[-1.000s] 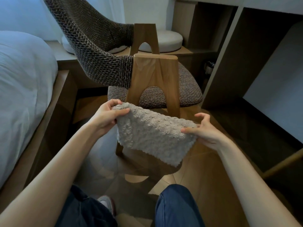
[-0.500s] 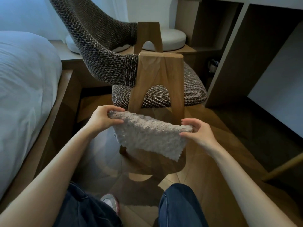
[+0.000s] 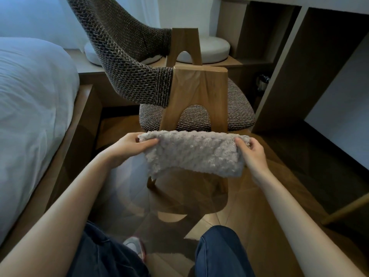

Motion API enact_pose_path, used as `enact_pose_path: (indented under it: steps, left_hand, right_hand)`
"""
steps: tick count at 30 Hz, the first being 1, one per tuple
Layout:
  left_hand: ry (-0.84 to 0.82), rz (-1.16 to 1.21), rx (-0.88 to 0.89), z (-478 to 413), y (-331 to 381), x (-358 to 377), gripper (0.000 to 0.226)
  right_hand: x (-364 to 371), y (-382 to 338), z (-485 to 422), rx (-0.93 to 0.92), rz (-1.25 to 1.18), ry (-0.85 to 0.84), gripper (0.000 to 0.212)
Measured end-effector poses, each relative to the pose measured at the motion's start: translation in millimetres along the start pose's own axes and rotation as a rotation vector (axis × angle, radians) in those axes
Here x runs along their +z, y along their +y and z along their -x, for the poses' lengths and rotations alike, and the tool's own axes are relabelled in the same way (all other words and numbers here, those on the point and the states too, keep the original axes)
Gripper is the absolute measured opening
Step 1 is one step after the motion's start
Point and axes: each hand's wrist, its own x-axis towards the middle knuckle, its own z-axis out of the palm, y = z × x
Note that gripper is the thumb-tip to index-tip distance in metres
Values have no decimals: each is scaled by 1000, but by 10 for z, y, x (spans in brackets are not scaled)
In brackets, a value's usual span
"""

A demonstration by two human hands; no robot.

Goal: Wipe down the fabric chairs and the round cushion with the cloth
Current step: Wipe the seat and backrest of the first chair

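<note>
A grey fluffy cloth (image 3: 192, 152) is stretched between my two hands, in front of the chair's wooden leg frame. My left hand (image 3: 130, 145) pinches its upper left corner and my right hand (image 3: 252, 153) grips its right end. The fabric chair (image 3: 135, 62) stands just beyond, with a dark woven backrest, a woven seat (image 3: 238, 108) and a light wood frame (image 3: 199, 92). Behind the chair, a white round cushion (image 3: 211, 49) lies on a low wooden ledge, partly hidden by the frame.
A bed with white bedding (image 3: 30, 108) in a wooden frame runs along the left. Wooden shelving and a desk panel (image 3: 295, 66) rise on the right. My knees in blue jeans (image 3: 219, 250) are at the bottom, over a wood floor.
My hands have spread apart and levelled the cloth, pulling it wider and flatter. It now hangs shorter below my hands. The view has shifted slightly closer to the chair.
</note>
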Motion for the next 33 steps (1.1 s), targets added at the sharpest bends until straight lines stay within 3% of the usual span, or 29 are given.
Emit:
enact_pose_path:
  steps: [2,5,9,16,19,21,23,25,28,30,33]
  left_hand:
    - [-82,221,-93,40,60,89,30]
    - [-123,295,-173,54,88,210,39]
    - [-200,393,-188,110,154,391,25]
    - [-310,516,-131,198,291,541,20]
    - [-310,575,-110,204,299,535,25]
    - [-306,598,-129,196,295,501,42]
    - [-313,583,-140,162,286,467,64]
    - [-289,504,-75,134,306,451,68]
    - [-110,303,126,140,432,462,44]
    - [83,162,337,109,490,457,23]
    - [331,-138,657,-25,582,423,32]
  right_hand:
    - [26,-67,-41,10,43,22,18]
    - [105,-169,-59,65,86,-8,23]
    - [282,-351,99,82,-96,-150,18]
    - [626,-422,376,-145,19,-308,7]
    - [640,-409,491,-135,-69,-519,19]
    - [619,-337,527,-178,-40,-562,33]
    - [599,-286,517,-210,-37,-477,36]
    - [562,-296,486,-164,-120,-326,26]
    - [413,-419,409,-137,-209,-69,24]
    - [304,-567,367,-279,-173,126,24]
    - [304,-817,282,-517,-58,321,21]
